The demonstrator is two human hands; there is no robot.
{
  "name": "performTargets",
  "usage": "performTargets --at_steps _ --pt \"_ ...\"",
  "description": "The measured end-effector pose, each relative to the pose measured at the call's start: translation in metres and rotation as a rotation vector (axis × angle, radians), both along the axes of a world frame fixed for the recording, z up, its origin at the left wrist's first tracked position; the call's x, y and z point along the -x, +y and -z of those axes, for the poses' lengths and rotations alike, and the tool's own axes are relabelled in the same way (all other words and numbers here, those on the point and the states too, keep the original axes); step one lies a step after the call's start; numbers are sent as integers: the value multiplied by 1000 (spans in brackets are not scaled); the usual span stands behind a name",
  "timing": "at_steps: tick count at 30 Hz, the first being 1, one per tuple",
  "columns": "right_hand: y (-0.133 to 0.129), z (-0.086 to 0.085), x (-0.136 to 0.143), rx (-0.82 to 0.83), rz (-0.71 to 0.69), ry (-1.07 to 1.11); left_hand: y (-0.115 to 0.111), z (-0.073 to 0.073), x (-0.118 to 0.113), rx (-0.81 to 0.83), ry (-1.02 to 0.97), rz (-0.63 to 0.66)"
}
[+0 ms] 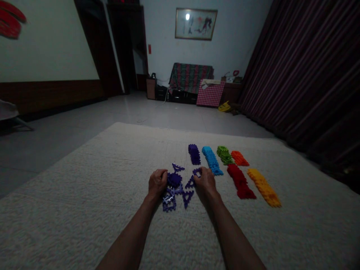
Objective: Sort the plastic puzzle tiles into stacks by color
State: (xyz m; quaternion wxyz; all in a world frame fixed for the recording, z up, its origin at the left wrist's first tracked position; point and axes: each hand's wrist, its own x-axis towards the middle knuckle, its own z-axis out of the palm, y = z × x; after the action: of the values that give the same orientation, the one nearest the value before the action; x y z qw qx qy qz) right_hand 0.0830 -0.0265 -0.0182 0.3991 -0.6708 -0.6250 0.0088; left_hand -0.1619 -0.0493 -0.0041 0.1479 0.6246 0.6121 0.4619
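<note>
Purple notched plastic pieces lie scattered on the pale mat between my hands. Curled at the left side of a small purple pile [174,180] is my left hand [158,182], its fingers closed; what they grip is hidden. My right hand [206,180] pinches a purple frame-shaped piece [197,172] at the right of the group. Just left of its fingers lies a purple triangle [190,182], and a second triangle [187,198] is nearer me. A third triangle [177,167] sits beyond the pile. Square frame pieces [169,204] overlap close to my left wrist.
Overlapping rows of notched pieces lie ahead and right: purple [194,154], blue [212,160], green [225,155], orange [240,158], red [240,181] and yellow [264,187]. The mat [84,187] covers the tiled floor. A dark curtain [303,71] hangs at right.
</note>
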Motion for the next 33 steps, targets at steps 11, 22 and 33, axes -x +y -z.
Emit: performTargets --at_steps 11,22,33 --pt "33 -6 17 -165 12 104 2 3 0 -6 -4 2" --pt "44 -3 16 -139 60 90 1 2 -1 -11 11 1" --pt "46 -6 18 -107 100 53 1 4 -1 -38 27 -13"
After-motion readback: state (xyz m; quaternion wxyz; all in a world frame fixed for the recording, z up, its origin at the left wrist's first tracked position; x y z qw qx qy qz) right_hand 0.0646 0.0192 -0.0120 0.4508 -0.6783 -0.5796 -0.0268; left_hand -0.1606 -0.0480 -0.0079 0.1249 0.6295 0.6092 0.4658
